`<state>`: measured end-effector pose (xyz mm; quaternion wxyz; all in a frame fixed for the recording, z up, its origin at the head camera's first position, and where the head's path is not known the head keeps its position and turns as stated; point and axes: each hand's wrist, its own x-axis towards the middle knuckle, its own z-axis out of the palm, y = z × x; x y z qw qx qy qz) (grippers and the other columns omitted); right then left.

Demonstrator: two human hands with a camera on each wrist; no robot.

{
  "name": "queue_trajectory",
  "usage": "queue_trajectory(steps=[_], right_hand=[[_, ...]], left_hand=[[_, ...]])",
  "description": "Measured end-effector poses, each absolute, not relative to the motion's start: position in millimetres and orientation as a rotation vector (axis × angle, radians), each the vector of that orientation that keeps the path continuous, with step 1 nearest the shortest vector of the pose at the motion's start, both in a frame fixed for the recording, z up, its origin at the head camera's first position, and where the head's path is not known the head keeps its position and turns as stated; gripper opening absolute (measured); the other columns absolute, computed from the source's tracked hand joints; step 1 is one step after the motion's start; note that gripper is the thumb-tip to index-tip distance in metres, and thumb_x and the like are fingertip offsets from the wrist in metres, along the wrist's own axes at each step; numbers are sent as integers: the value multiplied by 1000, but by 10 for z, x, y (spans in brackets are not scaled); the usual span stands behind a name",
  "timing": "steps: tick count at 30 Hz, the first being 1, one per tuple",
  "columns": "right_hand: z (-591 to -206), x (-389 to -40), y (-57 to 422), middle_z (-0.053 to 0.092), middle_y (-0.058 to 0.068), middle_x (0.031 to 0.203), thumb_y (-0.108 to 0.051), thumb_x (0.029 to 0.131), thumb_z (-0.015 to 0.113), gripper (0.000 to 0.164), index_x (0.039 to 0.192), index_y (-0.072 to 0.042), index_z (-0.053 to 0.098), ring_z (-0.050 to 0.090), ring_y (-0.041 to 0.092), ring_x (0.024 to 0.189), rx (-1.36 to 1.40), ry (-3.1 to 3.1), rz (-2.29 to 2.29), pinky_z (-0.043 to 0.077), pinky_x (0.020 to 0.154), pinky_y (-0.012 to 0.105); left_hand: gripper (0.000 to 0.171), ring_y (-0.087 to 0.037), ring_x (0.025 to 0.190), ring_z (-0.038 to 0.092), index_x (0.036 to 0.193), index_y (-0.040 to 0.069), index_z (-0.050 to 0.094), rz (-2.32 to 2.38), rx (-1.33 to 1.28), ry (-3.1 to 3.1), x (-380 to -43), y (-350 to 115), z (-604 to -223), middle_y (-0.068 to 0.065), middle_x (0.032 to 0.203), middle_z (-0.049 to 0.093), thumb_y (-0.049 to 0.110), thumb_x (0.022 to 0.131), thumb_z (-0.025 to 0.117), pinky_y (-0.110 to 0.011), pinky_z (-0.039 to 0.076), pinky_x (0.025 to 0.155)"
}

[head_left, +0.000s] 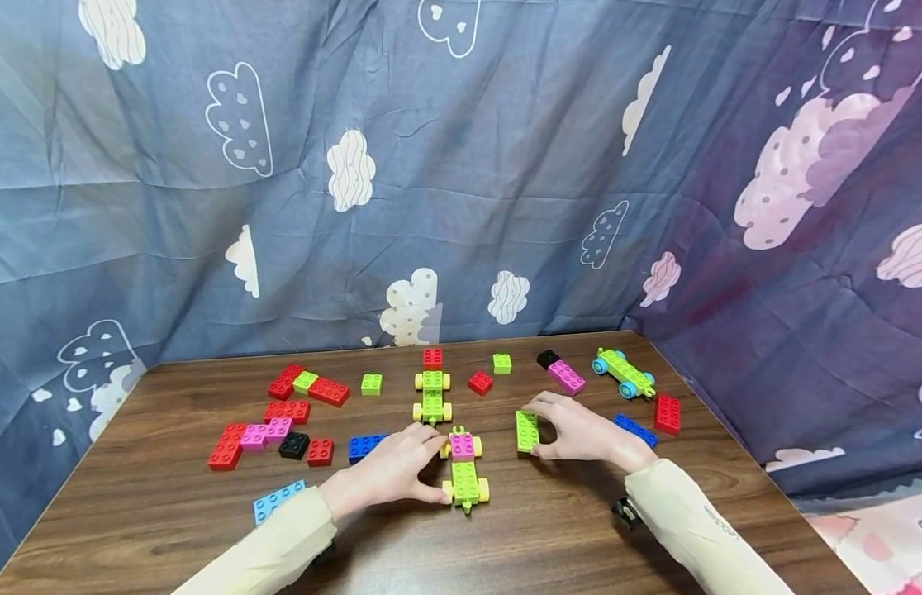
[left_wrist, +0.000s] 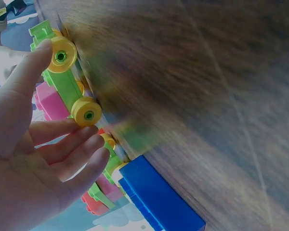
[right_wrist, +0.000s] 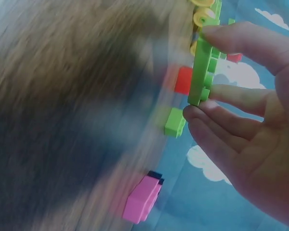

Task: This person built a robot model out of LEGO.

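Note:
A lime-green toy car base (head_left: 464,483) with yellow wheels stands on the table, a pink brick (head_left: 462,446) on its far half. My left hand (head_left: 390,464) holds this base from the left side; in the left wrist view the thumb touches one yellow wheel (left_wrist: 62,55) and the fingertips touch the other. To the right, my right hand (head_left: 576,428) pinches a long lime-green brick (head_left: 527,433) by its ends, thumb at the near end and fingers at the far one. The right wrist view shows that brick (right_wrist: 200,72) with its studs toward the palm.
Another lime-green car base (head_left: 433,397) with yellow wheels stands beyond, near a red brick (head_left: 432,358). A blue-wheeled base (head_left: 623,373) is at the far right. Several red, pink and black bricks lie left. Blue bricks (head_left: 366,447) (head_left: 635,430) lie beside each arm, and a light-blue brick (head_left: 278,499) near the left sleeve.

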<state>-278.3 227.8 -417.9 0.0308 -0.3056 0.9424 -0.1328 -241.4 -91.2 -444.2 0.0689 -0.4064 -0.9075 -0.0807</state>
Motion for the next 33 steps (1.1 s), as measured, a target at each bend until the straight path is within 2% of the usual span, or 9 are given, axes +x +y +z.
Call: queue_trajectory(steps=[14, 25, 33], right_hand=[[-4125, -2705, 2037, 60, 8, 128, -30, 83, 77, 58, 133, -7, 59, 60, 24, 116, -1071, 2875, -428, 52, 99, 46], [-4043, -2648, 1861, 60, 1, 127, -30, 84, 75, 55, 133, -11, 59, 60, 19, 115, -1190, 2850, -459, 51, 99, 40], [-3993, -2602, 1750, 59, 2, 129, -29, 85, 74, 56, 135, -10, 58, 60, 18, 115, -1230, 2798, -486, 52, 99, 39]], left_hand=[[76, -21, 113, 59, 128, 0, 62, -237, -1222, -2721, -2407, -923, -4454, -11, 125, 64, 57, 79, 76, -35, 56, 91], [77, -21, 113, 59, 129, 0, 61, -234, -1224, -2723, -2414, -920, -4456, -11, 125, 64, 58, 79, 75, -35, 56, 90], [76, -22, 113, 59, 129, 0, 62, -238, -1230, -2721, -2416, -922, -4449, -11, 125, 64, 57, 80, 75, -35, 56, 91]])
